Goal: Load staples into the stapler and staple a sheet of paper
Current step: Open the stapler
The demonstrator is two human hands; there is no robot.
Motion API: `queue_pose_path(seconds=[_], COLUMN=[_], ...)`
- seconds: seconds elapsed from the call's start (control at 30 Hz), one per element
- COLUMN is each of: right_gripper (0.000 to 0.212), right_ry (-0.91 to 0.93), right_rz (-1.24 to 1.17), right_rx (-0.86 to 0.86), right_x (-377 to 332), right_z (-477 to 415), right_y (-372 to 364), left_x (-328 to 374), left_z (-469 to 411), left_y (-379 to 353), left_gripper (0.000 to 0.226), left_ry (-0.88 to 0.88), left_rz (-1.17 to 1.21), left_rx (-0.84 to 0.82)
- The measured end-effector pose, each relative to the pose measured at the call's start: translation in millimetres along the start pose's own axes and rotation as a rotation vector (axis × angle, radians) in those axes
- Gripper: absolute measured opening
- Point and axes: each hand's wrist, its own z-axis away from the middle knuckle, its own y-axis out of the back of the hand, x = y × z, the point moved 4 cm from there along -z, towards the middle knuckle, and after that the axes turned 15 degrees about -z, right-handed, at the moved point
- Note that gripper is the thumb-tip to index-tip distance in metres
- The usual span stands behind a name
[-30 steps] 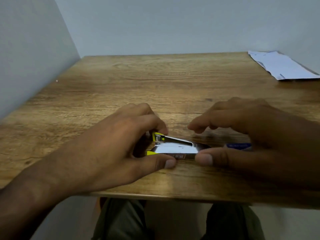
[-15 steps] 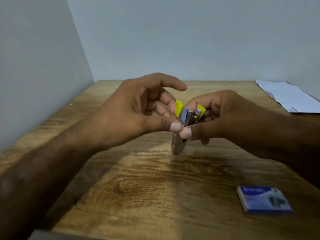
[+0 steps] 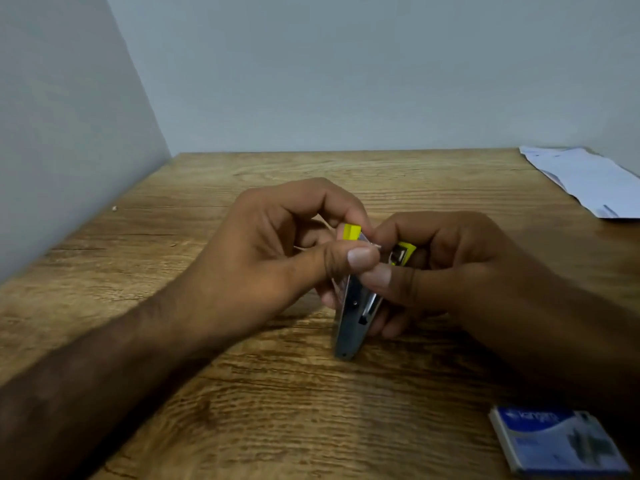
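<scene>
I count one stapler (image 3: 348, 318), held between my two hands, the left grip (image 3: 273, 261) and the right grip (image 3: 446, 268); one blue staple box (image 3: 557, 441) and one lot of white paper (image 3: 588, 178) lie on one desk (image 3: 242, 410)

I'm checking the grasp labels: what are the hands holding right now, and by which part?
Both hold the stapler: left hand and right hand pinch its upper, yellow-tipped end, its metal end pointing down at the table.
</scene>
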Motion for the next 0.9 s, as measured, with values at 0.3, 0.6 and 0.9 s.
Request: queue_pose_path(seconds=[0.3,0.6,0.9], right_gripper=[0.017,0.02,0.025], right_ry=[-0.017,-0.14,-0.082], right_rz=[-0.133,-0.081,0.457], right_rx=[0.14,0.012,0.04], right_x=[-6,2,-8], right_z=[0,-1,-2], right_y=[16,18,30], left_x=[3,-14,-35], left_z=[7,5,18], left_y=[15,57,56], left_gripper=[0.016,0.026,0.04], left_ry=[-0.071,-0.065,0.022], left_rz=[0.087,-0.115,-0.532], left_rx=[0.105,-0.332,-0.5])
